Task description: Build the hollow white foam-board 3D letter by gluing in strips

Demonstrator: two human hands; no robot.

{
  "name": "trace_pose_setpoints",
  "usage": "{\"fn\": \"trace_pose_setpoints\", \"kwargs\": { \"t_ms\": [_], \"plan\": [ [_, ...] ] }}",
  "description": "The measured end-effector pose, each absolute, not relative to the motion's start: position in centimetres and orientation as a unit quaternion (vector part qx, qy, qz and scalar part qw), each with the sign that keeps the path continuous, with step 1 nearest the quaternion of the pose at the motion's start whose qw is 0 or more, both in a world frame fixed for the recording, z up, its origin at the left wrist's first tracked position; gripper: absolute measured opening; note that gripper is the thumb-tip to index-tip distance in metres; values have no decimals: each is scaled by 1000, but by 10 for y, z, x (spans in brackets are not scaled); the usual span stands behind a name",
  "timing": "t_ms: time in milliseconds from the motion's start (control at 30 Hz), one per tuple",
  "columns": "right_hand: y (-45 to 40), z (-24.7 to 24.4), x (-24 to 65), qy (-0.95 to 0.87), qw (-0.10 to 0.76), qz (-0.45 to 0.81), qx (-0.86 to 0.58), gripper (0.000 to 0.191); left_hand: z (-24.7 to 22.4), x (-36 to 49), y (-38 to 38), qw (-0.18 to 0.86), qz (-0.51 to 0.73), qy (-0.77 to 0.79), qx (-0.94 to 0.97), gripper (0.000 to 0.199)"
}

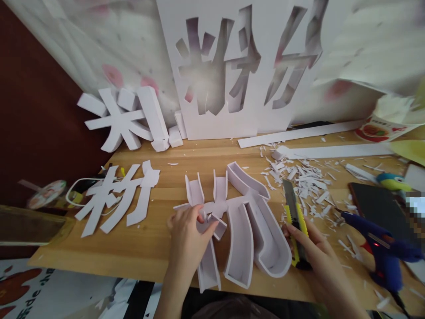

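Note:
A hollow white foam-board character (pixel 239 239) with raised side walls lies at the front middle of the wooden table. My left hand (pixel 191 235) is on its left part, thumb and fingers closed around a short wall strip there; the fingertips are partly hidden. In my right hand (pixel 308 243) is a yellow and black utility knife (pixel 295 226), its wide blade out and pointing away from me. The knife is just right of the character's curved right edge.
White scraps (pixel 307 181) are scattered at the right, near a blue glue gun (pixel 381 243) with a red light. Flat cut-out strokes (pixel 116 199) lie left. Behind them stand a finished white character (pixel 122 119) and a stencil board (pixel 207 126). A paper tub (pixel 381 128) sits back right.

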State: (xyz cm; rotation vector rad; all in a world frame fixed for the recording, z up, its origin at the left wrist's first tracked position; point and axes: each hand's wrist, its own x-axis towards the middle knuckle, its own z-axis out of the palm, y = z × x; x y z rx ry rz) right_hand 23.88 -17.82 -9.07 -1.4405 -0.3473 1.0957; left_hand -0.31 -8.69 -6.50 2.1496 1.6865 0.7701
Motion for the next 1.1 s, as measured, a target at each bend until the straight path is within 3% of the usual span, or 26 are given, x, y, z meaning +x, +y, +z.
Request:
{"fn": "trace_pose_setpoints", "kwargs": {
  "t_ms": [467,700,900,1100],
  "plan": [
    [-172,-101,246,-71,582,467,-661,68,-58,-9,-78,260,229,574,742,20],
    [-171,-100,249,-71,572,481,-661,57,-46,-15,-62,283,198,568,747,13],
    [-173,-102,250,-51,573,475,-666,58,-45,-19,-54,284,194,564,751,8],
    [-173,-99,248,-85,562,454,-686,53,-49,-21,-56,281,198,556,757,13]
  ]
}}
